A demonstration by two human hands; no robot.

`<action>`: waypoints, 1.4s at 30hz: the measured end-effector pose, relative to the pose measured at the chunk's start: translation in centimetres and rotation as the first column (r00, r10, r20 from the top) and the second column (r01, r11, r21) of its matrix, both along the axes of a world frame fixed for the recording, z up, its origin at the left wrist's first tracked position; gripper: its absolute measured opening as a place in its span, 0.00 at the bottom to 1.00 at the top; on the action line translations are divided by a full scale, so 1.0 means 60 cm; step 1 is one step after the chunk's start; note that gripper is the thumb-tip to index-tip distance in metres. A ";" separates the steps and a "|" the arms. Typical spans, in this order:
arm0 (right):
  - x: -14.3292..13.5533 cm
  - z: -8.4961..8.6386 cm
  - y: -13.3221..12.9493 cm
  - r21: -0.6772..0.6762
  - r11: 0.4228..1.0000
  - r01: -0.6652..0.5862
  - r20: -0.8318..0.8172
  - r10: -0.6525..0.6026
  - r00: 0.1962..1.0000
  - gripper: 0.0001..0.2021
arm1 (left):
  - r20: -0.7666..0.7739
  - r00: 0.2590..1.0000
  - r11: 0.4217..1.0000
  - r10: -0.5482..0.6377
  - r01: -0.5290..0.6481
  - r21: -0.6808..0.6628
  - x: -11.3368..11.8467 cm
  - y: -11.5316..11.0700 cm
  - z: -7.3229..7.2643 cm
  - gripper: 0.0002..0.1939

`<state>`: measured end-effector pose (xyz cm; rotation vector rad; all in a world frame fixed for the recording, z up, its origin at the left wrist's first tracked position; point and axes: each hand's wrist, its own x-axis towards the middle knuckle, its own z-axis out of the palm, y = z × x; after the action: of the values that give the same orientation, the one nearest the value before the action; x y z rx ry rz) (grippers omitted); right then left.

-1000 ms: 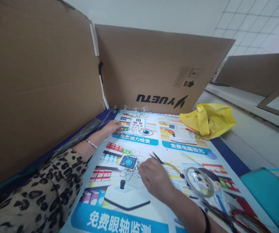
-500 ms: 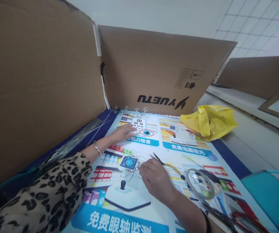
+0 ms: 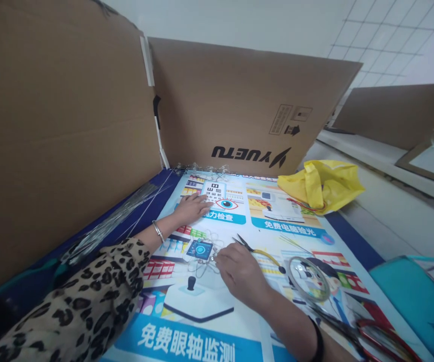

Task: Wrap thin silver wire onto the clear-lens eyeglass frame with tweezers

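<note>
My left hand (image 3: 192,208) lies palm down on the printed poster sheet (image 3: 247,327), beside the eye chart picture, with its fingers spread. Lower and to the right, my right hand (image 3: 239,271) is closed, its fingertips pinching the edge of a thin, flower-like wire piece (image 3: 205,251). The wire loops spread over a blue square picture on the sheet. Pliers with yellow handles (image 3: 264,252) lie just beyond my right hand, their dark jaws pointing up and left. More tangled wire (image 3: 217,173) sits at the far edge of the sheet.
A bundle of straight wires (image 3: 107,226) lies at the left by a cardboard wall (image 3: 62,125). Toward the right are a yellow bag (image 3: 322,186), a roll of clear tape or wire (image 3: 309,279), red-handled scissors (image 3: 380,339) and a teal pouch (image 3: 413,296). Cardboard (image 3: 247,100) stands behind.
My left hand has slid slightly down and its fingers lie flatter and more spread. My right hand keeps its pinch on the wire piece. The view has shifted slightly.
</note>
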<state>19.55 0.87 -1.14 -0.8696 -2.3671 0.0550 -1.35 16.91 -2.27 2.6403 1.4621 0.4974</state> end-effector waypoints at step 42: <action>-0.008 -0.004 0.004 0.081 0.997 0.017 0.057 -0.022 0.998 0.08 | -0.013 0.996 0.994 -0.086 0.084 -0.075 -0.013 0.007 0.009 0.17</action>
<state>19.07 1.09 -1.37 -0.8662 -2.3959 -0.0742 -2.13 17.35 -1.76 2.6405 1.3381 0.4071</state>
